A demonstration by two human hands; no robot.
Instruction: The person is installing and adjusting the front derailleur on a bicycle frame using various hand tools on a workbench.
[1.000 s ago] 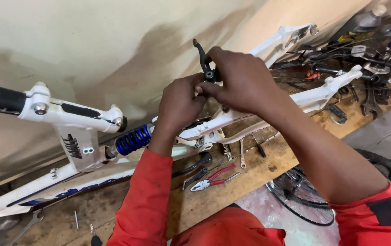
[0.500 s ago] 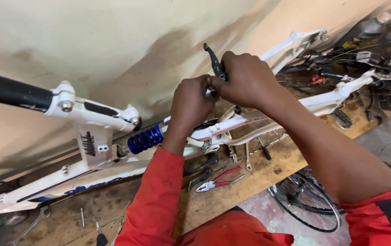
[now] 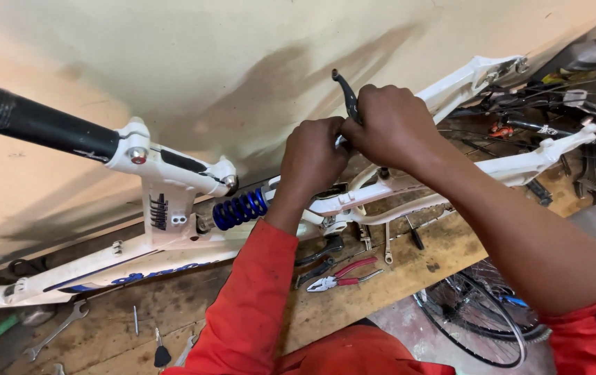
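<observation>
A white bicycle frame [image 3: 166, 201] with a blue coil shock [image 3: 241, 209] lies along a wooden bench against a beige wall. Both my hands meet above the frame's rear part. My right hand [image 3: 390, 125] is closed around a black brake arm [image 3: 346, 94] that sticks up from my fist. My left hand [image 3: 314, 154] is closed on the same part just below and to the left, fingertips touching my right hand. What sits between the fingers is hidden. A black seat post [image 3: 37, 123] runs off to the upper left.
Red-handled pliers [image 3: 343, 274], black pliers [image 3: 319, 251] and spanners [image 3: 55, 332] lie on the wooden bench [image 3: 395, 278]. A spoked wheel [image 3: 482, 312] stands below the bench edge at right. Black bicycle parts and cables [image 3: 576, 118] crowd the far right.
The view has shifted so the frame and my hands sit further right and lower. My hands stay clasped on the brake arm, which has tilted slightly.
</observation>
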